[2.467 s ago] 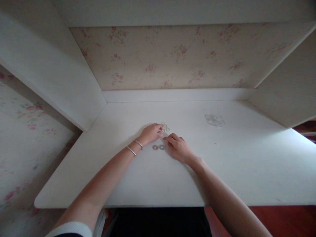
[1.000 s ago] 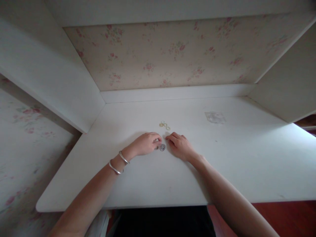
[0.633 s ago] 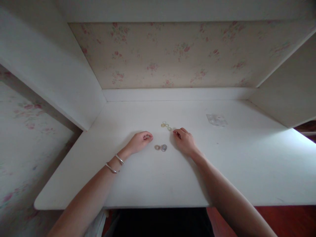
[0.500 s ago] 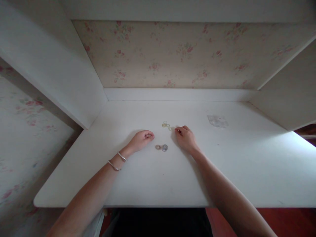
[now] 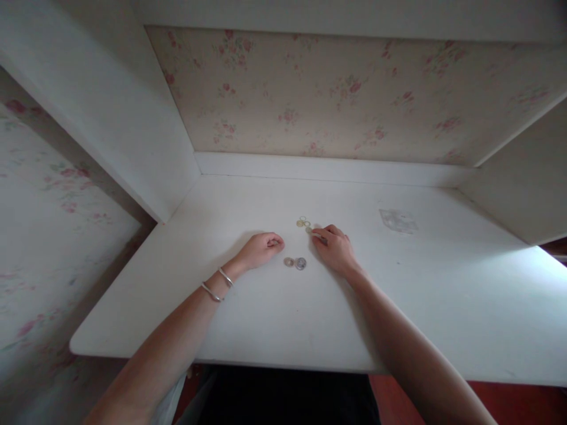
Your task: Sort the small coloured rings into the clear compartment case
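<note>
Two hands rest on white surface (image 5: 274,319) near small rings.
Head view: left hand (image 5: 261,249) fingers curled together, whether holding anything cannot tell; right hand (image 5: 334,248) fingers pinch a ring (image 5: 309,230) beside gold rings (image 5: 302,222); two silver rings (image 5: 295,262) lie between the hands.

Whatever lies inside the curled left hand (image 5: 262,248) is hidden. The small rings (image 5: 303,222) near the desk's (image 5: 248,319) middle are too small to be counted.
</note>
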{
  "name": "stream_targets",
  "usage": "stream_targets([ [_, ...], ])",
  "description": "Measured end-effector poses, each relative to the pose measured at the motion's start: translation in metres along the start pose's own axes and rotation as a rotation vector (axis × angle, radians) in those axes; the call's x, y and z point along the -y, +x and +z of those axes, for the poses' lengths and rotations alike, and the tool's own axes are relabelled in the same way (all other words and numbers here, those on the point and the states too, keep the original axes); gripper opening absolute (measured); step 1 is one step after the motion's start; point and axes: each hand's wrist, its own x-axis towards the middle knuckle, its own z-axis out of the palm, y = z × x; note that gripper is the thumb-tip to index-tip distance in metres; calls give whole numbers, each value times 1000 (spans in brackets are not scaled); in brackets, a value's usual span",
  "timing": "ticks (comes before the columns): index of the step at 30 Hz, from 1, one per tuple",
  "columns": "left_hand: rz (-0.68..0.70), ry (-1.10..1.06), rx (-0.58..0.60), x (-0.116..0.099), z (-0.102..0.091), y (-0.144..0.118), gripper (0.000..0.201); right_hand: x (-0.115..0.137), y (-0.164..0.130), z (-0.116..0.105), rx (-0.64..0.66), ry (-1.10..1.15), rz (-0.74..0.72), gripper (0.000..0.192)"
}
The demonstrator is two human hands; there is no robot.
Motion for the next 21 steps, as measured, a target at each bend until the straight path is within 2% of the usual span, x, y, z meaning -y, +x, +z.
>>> stream_targets([
  [5,-1,32,-8,0,0,-1,27,-1,2,0,10,18,-21,23],
  [11,-4,0,-12,1,2,-1,24,-1,2,2,-30,38,21,24],
  [14,-3,8,-15,2,2,0,24,0,0,2,-35,16,-10,31],
  [21,-3,33,-12,1,1,-1,25,-3,-3,3,-14,-19,-58,26],
])
